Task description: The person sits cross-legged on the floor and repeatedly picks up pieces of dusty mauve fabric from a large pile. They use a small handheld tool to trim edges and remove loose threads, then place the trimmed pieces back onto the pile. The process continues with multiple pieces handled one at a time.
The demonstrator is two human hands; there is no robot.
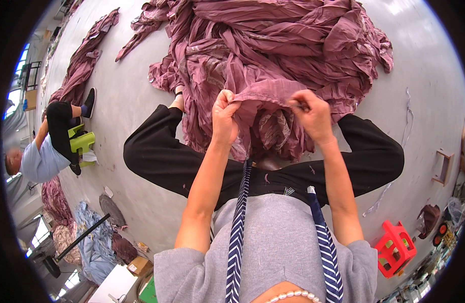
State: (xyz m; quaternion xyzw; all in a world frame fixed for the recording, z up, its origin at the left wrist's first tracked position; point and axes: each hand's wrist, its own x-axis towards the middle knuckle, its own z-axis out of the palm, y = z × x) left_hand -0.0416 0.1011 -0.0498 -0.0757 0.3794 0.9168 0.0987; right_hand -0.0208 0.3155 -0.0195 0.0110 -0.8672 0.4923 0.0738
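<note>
While both forearms reach up from the lower edge, the left hand point(225, 118) is closed around the folded edge of a mauve cloth point(273, 55), its fingers curled over the fabric and its thumb pressed against the hem. Just to the right of it, the right hand point(310, 115) pinches the same edge between thumb and fingertips, so a short stretch of hem runs taut between the two hands. Beyond the hands the cloth spreads out in a large crumpled heap on the grey floor point(419, 76), and below them a fold of it hangs down over the person's lap, between knees in black trousers point(156, 151). Close under the wrists, two blue-and-white chevron straps point(237, 222) run down over a grey top. Far to the left of the left hand, another person in a light blue shirt point(40, 161) sits by a green stool point(82, 141), with a second strip of mauve fabric point(83, 60) lying above them. Well below and to the right of the right hand stands a red plastic stool point(395, 248), and a small wooden stool point(443, 166) sits further out.
</note>
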